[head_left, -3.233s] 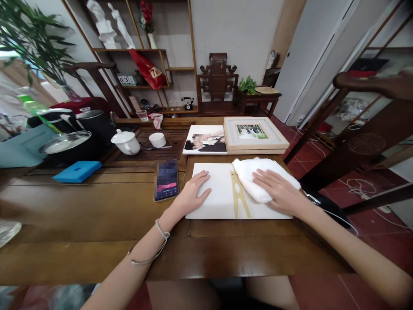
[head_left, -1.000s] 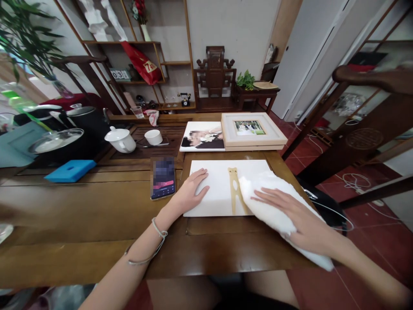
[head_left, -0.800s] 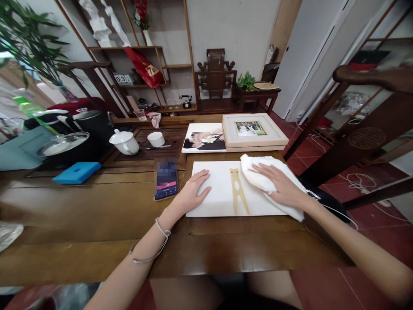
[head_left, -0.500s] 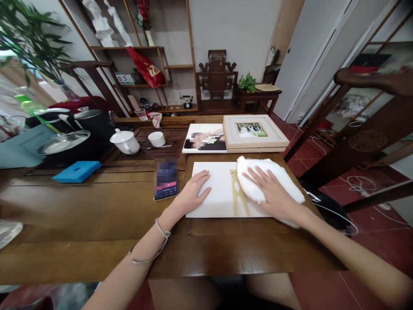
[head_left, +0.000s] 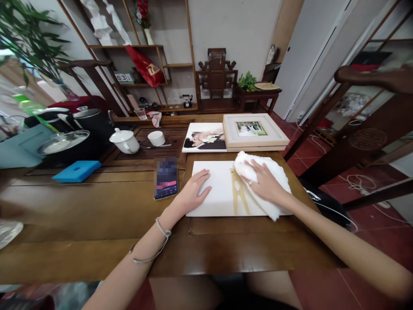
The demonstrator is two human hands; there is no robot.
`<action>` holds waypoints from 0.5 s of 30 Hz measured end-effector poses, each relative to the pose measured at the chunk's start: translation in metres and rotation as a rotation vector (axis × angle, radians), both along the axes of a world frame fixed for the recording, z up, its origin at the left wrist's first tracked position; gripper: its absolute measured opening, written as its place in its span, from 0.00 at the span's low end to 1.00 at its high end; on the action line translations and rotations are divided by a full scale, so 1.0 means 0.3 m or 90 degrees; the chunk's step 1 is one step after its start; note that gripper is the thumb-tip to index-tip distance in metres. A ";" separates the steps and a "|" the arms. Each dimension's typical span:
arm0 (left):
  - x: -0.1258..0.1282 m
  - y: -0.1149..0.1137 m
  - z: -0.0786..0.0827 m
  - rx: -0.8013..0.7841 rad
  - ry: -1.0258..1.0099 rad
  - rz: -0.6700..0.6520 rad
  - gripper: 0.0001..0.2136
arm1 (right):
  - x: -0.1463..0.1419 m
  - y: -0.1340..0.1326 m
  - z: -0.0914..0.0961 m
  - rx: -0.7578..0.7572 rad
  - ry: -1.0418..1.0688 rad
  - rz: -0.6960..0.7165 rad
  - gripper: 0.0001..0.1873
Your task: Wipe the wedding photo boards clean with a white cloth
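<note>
A white board (head_left: 216, 193) lies flat on the wooden table, with a tan A-shaped emblem (head_left: 238, 189) on its surface. My left hand (head_left: 195, 191) rests on the board's left part, fingers stretched out and thumb apart, holding nothing. Over the right part of the board, my right hand (head_left: 263, 181) presses and grips a bunched white towel (head_left: 278, 172). One corner of the towel hangs down over the board's front edge. The towel covers the board's upper right, and some of the right fingers sink into its folds.
Behind the board lie a photo panel (head_left: 204, 144) and a framed picture (head_left: 258, 131). A phone (head_left: 166, 178) is left of the board. Farther left are a blue block (head_left: 76, 171), a lidded white bowl (head_left: 124, 142), a small cup (head_left: 156, 138) and a pan (head_left: 64, 144).
My right hand has moved slightly left and away from me with the towel, which is now more bunched, its lower corner swung toward the front edge. My left hand has stayed put.
</note>
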State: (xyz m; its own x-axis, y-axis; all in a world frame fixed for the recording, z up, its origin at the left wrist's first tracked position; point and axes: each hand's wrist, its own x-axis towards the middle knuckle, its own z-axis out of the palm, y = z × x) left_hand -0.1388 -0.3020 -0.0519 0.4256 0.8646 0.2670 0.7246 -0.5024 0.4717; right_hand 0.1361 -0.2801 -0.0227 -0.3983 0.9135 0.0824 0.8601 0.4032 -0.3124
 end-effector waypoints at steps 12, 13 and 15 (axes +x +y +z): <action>-0.002 -0.002 0.004 -0.002 -0.005 -0.003 0.21 | -0.110 0.116 0.080 -0.068 -0.011 0.112 0.27; -0.003 -0.003 0.004 -0.002 -0.004 -0.003 0.21 | -0.083 0.114 0.081 -0.070 -0.010 0.092 0.29; -0.003 -0.003 0.003 -0.004 -0.005 0.001 0.22 | -0.020 0.112 0.079 -0.070 -0.011 0.052 0.31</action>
